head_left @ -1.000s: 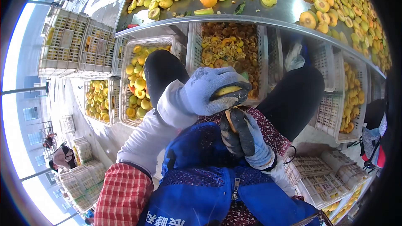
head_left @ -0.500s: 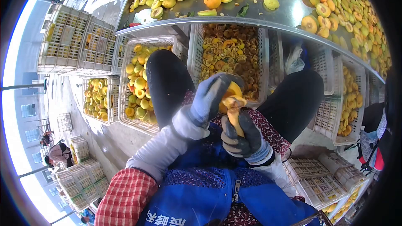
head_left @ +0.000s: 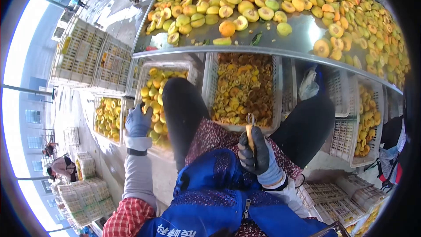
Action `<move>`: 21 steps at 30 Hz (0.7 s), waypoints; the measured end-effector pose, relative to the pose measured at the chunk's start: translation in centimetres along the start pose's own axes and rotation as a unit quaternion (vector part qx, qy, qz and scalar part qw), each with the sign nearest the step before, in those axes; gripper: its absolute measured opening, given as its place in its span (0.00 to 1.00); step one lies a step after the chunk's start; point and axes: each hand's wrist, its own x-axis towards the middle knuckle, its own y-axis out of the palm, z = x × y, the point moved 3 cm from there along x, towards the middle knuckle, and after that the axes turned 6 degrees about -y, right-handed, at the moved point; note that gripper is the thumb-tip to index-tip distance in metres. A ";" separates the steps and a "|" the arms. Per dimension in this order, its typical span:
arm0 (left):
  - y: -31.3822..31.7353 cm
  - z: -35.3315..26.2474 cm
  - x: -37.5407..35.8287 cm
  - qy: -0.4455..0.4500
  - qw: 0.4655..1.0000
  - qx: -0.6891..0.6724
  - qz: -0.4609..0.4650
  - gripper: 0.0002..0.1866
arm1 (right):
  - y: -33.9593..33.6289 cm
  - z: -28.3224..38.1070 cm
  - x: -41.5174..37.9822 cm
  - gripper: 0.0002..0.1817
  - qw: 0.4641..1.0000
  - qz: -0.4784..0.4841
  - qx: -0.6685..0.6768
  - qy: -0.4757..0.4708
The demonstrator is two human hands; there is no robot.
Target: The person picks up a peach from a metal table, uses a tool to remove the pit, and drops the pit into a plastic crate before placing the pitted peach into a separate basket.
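Note:
My right hand (head_left: 255, 151), in a grey-coated glove, is closed around the wooden handle of a pitting tool (head_left: 250, 135). The tool points upward, its thin metal loop tip bare, in front of the crate of fruit scraps (head_left: 241, 92). Over the near left rim of a white crate of fruit halves (head_left: 144, 72), my left hand (head_left: 139, 120) reaches with its gloved back toward me. Its fingers look partly spread and no fruit shows in them. Yellow-green halved fruit (head_left: 155, 92), like apricots or plums, fills that crate.
A metal table (head_left: 201, 39) heaped with cut fruit spans the front, its edge above the crates. Stacked crates stand at left (head_left: 83, 57) and lower right (head_left: 337, 197). Another fruit crate (head_left: 109, 118) sits on the floor at left. A person (head_left: 63, 169) is in the left background.
My left hand has left the tool and swung left to the fruit crate; the yellow fruit it held is no longer in it. My right hand keeps the tool, slightly lower. The view has tilted up.

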 end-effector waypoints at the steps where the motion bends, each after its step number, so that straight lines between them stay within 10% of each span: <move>1: -0.1 -0.2 0.6 -0.003 1.000 -0.019 -0.001 0.16 | -0.1 0.2 0.4 0.25 1.000 -0.024 -0.008 0.004; 8: -3.0 -21.0 3.9 0.215 0.936 -0.269 0.071 0.17 | -0.3 1.2 2.3 0.21 0.988 -0.062 -0.129 -0.057; 12: 1.5 -30.5 10.6 0.222 0.957 -0.013 0.188 0.33 | -1.2 1.8 2.6 0.23 0.983 -0.128 -0.121 -0.057; 16: 5.5 -33.2 12.5 0.247 0.939 0.013 0.240 0.36 | -2.4 2.2 3.1 0.24 0.970 -0.188 -0.115 -0.105; 21: 2.5 -30.5 8.0 0.292 0.903 -0.297 0.109 0.32 | -2.3 3.7 3.3 0.23 0.979 -0.150 -0.102 -0.089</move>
